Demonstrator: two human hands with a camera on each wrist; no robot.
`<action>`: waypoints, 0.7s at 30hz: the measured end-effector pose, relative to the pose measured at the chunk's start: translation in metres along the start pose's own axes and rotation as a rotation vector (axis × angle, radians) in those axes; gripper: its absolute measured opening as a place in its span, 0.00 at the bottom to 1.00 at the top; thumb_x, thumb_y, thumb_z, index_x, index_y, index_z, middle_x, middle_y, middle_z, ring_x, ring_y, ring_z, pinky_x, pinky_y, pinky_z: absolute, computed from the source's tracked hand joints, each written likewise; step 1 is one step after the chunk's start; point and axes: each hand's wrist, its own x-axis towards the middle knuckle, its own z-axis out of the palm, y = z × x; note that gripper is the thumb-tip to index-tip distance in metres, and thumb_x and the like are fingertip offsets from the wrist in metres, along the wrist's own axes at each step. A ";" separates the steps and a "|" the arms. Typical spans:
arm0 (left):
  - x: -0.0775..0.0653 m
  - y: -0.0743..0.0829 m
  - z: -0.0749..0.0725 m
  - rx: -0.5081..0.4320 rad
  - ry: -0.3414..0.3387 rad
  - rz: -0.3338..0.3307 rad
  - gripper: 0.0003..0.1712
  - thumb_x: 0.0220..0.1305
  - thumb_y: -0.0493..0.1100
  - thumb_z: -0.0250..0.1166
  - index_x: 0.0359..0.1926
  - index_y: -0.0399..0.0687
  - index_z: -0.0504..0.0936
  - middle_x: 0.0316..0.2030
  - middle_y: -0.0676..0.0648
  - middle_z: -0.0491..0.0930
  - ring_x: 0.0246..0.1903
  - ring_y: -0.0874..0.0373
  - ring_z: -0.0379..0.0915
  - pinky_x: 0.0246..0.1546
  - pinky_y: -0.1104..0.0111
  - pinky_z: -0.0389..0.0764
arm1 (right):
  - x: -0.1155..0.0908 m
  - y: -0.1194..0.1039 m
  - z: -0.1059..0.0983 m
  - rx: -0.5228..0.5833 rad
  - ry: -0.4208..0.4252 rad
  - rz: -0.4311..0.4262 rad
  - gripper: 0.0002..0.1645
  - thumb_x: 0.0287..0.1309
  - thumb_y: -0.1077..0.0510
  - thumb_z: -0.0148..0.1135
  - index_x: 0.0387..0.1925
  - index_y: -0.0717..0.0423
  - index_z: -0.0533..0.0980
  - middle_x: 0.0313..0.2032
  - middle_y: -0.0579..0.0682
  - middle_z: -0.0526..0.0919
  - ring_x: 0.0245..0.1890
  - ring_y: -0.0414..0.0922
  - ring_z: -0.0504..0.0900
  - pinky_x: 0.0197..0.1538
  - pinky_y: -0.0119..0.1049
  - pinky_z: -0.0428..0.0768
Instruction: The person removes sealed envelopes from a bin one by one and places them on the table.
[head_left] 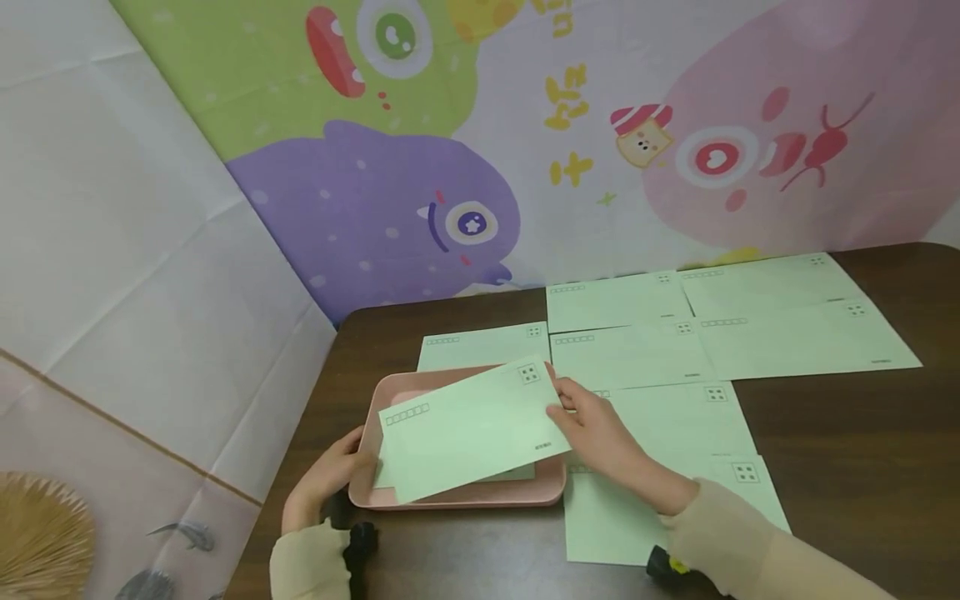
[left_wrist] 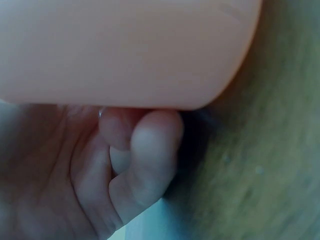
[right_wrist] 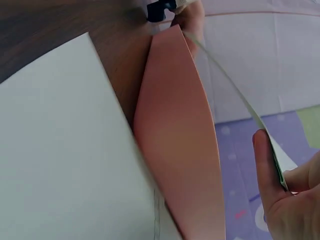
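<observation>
My right hand (head_left: 600, 429) pinches a pale green envelope (head_left: 468, 433) by its right edge, thumb on the front. The envelope slants over a shallow pink tray (head_left: 457, 497), with its printed boxes at the upper left and a stamp square at the upper right. Under it, part of another envelope (head_left: 517, 472) shows inside the tray. At the tray's left side my left hand (head_left: 326, 475) grips the rim. The left wrist view shows its fingers (left_wrist: 155, 145) bent against the tray wall (left_wrist: 125, 55). From the right wrist, the held envelope (right_wrist: 235, 90) appears edge-on above the tray.
Several similar envelopes lie on the dark wooden table (head_left: 847, 450) behind and right of the tray, some overlapping. The nearest envelope (head_left: 611, 521) lies below my right forearm. A cartoon-printed cloth (head_left: 585, 208) hangs behind the table, and a pale cloth (head_left: 150, 250) covers the left side.
</observation>
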 end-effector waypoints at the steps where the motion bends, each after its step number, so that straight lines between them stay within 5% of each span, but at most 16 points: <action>1: 0.000 0.000 0.000 -0.001 0.000 -0.001 0.28 0.60 0.38 0.49 0.62 0.35 0.62 0.54 0.36 0.68 0.50 0.47 0.65 0.55 0.50 0.64 | -0.002 0.002 -0.004 0.002 0.006 0.006 0.19 0.63 0.62 0.48 0.55 0.62 0.66 0.47 0.60 0.79 0.39 0.46 0.82 0.36 0.33 0.79; 21: 0.003 -0.003 0.001 0.011 0.025 -0.026 0.30 0.56 0.37 0.50 0.62 0.34 0.62 0.56 0.34 0.67 0.52 0.44 0.64 0.57 0.48 0.61 | -0.028 0.026 -0.062 -0.072 0.139 0.043 0.17 0.63 0.58 0.50 0.49 0.65 0.68 0.43 0.61 0.80 0.33 0.41 0.82 0.33 0.30 0.77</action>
